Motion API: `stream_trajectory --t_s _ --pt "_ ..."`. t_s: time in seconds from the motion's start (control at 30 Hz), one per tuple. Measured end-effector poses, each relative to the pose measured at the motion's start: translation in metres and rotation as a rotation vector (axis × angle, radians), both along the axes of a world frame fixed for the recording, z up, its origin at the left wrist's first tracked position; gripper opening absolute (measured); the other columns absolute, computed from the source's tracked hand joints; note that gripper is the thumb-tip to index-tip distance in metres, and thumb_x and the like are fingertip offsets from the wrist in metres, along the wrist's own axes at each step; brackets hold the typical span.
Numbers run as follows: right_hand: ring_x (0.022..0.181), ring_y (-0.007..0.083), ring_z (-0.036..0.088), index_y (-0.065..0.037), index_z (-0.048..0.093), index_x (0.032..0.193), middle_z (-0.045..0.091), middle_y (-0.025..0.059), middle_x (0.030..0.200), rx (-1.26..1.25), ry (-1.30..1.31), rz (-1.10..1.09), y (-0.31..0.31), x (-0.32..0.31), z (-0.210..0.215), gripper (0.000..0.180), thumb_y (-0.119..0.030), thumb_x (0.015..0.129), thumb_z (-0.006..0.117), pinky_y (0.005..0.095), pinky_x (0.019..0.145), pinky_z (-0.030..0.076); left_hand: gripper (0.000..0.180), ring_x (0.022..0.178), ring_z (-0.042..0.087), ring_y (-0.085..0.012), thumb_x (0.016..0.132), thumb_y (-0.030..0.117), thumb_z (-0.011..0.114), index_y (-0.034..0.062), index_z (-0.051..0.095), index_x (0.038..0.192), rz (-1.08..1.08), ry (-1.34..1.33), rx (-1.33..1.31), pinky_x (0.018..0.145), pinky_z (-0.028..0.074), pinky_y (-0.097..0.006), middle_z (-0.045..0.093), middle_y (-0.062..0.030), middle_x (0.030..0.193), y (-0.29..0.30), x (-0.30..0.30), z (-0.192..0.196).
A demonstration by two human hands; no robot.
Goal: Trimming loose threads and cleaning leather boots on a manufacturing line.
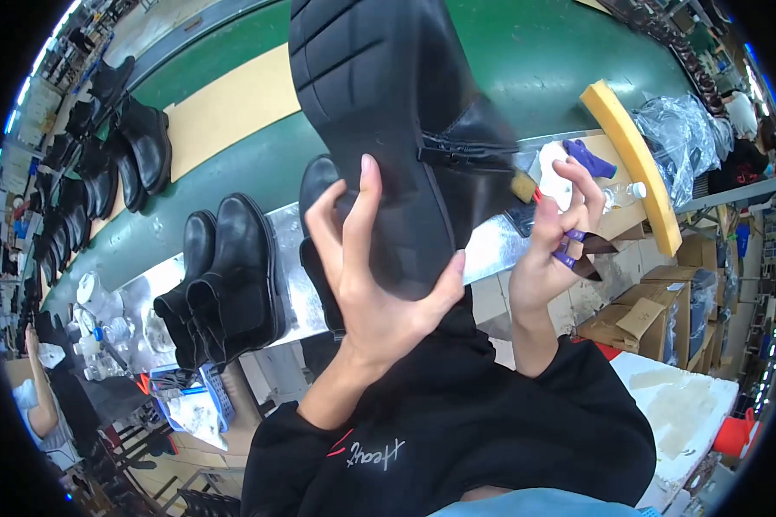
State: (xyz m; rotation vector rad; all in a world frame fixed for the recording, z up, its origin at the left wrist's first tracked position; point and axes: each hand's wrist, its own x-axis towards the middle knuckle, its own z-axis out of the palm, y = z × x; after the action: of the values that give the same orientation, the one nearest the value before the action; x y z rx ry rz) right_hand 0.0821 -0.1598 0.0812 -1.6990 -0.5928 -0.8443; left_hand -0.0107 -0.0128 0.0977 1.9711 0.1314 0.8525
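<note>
My left hand (366, 297) gripped a boot (379, 172), my right hand (539, 271) brush (522, 186) and scissors (598, 246); other boots (240, 250) crowded the desk's (168, 224) near edge.

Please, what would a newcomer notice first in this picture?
First, the large black boot at upper centre, its sole toward the camera, held by the left hand. Next, at centre right, the right hand holding purple-handled snips. Then the bright yellow strip, farther right.

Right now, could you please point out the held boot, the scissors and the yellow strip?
Boot (392, 129), head view: on its black sole.
Scissors (598, 246), head view: on the upper blade.
Yellow strip (641, 160), head view: about halfway along its length.
</note>
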Motion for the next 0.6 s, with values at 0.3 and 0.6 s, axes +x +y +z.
stream_trajectory --t_s 0.3,0.6 --pt "0.090 0.0340 0.063 -0.006 0.034 0.058 0.068 0.0174 0.096 -0.098 -0.253 0.295 0.041 -0.001 0.034 0.043 0.007 0.066 0.074 0.0377 0.074 0.049 0.082 0.110 0.045 -0.0439 0.054 0.008 0.081 0.0116 0.056 0.132 0.085 -0.019 0.387 0.092 0.042 -0.046 0.039 -0.0283 0.123 0.015 -0.011 0.030" --pt "0.070 0.0176 0.053 -0.005 0.032 0.060 0.058 0.0100 0.077 0.031 0.086 0.283 0.031 0.002 0.029 0.042 0.009 0.076 0.068 0.0276 0.060 0.039 0.083 0.112 0.048 -0.0354 0.057 0.013 0.081 0.0068 0.051 0.135 0.053 -0.016 0.220 0.096 0.040 -0.041 0.041 -0.0215 0.123 0.024 -0.028 0.033"
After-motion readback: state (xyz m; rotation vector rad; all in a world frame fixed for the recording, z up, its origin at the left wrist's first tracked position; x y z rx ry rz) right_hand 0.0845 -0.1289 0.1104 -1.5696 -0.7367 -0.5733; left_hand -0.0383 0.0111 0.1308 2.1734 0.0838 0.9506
